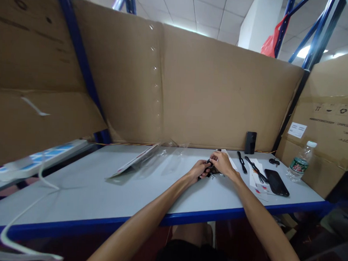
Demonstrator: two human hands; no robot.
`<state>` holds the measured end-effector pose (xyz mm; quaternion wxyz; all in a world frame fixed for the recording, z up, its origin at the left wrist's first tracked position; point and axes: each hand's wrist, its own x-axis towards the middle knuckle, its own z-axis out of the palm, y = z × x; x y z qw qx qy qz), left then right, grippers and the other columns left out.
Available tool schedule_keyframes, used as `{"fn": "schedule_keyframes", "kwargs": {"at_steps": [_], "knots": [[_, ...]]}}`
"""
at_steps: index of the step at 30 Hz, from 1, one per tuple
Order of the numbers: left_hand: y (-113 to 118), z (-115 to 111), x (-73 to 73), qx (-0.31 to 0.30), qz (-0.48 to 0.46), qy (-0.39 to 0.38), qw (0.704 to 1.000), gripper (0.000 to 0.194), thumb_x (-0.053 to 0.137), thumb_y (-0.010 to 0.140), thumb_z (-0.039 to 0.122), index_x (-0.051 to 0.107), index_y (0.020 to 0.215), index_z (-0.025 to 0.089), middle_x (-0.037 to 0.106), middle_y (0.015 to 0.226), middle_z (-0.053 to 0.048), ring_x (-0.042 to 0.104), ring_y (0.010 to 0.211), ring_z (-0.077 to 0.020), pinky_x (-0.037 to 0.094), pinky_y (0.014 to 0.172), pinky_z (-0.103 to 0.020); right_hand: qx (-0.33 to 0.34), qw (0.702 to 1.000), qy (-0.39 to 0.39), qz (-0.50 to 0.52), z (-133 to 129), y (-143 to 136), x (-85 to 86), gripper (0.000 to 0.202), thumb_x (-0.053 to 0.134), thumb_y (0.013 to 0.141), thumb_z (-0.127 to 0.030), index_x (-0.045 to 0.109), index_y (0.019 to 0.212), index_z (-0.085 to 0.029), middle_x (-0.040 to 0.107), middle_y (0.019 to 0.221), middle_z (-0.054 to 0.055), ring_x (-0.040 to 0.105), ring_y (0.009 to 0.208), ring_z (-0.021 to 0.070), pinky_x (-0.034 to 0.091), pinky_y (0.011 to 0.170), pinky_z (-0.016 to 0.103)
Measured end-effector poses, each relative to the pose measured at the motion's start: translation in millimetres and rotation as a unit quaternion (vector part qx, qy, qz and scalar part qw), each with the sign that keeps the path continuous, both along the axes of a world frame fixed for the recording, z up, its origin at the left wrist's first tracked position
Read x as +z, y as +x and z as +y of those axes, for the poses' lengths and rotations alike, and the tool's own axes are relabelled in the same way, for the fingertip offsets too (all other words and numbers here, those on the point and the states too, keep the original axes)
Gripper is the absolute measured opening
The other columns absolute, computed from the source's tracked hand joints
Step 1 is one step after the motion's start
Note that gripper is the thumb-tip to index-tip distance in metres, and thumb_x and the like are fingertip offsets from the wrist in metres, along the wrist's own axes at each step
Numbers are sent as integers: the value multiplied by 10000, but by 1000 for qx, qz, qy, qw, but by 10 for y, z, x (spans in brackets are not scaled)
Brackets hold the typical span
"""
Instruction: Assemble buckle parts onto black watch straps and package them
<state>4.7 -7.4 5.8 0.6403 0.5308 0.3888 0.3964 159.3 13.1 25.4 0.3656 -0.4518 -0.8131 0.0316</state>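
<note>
My left hand point(200, 171) is closed around a small black object point(208, 163), too small and covered to name. Pressed up against it from the right, the fingers of my right hand point(221, 162) pinch at its top. Both hands are just above the table. Under and beside them lie some small dark and silvery metal pieces point(214, 176), partly hidden by my fingers. A black strap-like piece point(241, 162) lies to the right of my right hand, and a second pair of crossed black pieces point(255, 169) rests on white paper point(254, 179).
A black phone point(276, 182) lies at the right, with keys point(274, 161) and a water bottle point(299, 163) beyond. Another dark device point(250, 142) leans on the cardboard wall point(210, 89). Clear plastic bags point(161, 160) lie left. A power strip point(42, 159) and white cable point(23, 212) are far left.
</note>
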Motion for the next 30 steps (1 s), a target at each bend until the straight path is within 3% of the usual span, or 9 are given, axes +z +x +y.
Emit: {"fn": "schedule_keyframes", "kwargs": {"at_steps": [11,20,22,24,27,29,30], "knots": [[11,0,-6,5,4,3,1000,161,537,885,246,408,796,212,418,513,86,277,325,-36,87,370,-184,-26,999,0,37,17,-11,1,67,625,874,-138,662,848,-188,712,826,32,633,760,154,439,724,245],[32,-23,-33,4,42,32,999,202,548,903,320,450,774,199,409,491,87,279,321,-36,108,363,-185,18,997,29,-70,-146,-130,49,136,573,858,-69,644,815,-177,682,911,71,606,873,183,424,796,278],[24,-8,-44,4,31,29,999,206,554,898,317,445,769,200,415,493,83,277,321,-35,96,361,-184,22,999,26,-16,-139,-159,57,122,563,860,-93,623,800,-181,675,895,65,600,864,183,428,806,288],[10,15,-50,9,4,17,1000,217,573,891,315,431,770,203,424,501,80,279,325,-34,84,362,-181,18,992,-1,122,-87,-145,76,80,552,872,-161,603,818,-191,668,854,42,599,806,169,443,767,280],[-14,43,-43,40,-53,-17,998,234,593,887,298,407,776,209,424,513,81,288,334,-31,87,365,-172,-7,926,-117,360,35,-16,125,84,559,858,-283,573,850,-201,650,779,15,571,653,138,439,618,242],[-26,46,-28,67,-85,-35,994,209,577,901,275,415,791,203,420,516,81,287,339,-29,96,367,-167,-29,888,-189,418,105,115,151,126,577,837,-324,566,836,-199,631,730,11,531,576,122,412,548,225],[-31,44,-20,80,-96,-40,991,187,560,911,262,424,800,197,422,517,79,287,341,-29,100,368,-165,-39,884,-210,416,131,179,157,137,582,833,-332,570,816,-197,616,698,6,511,549,117,397,529,221]]}}
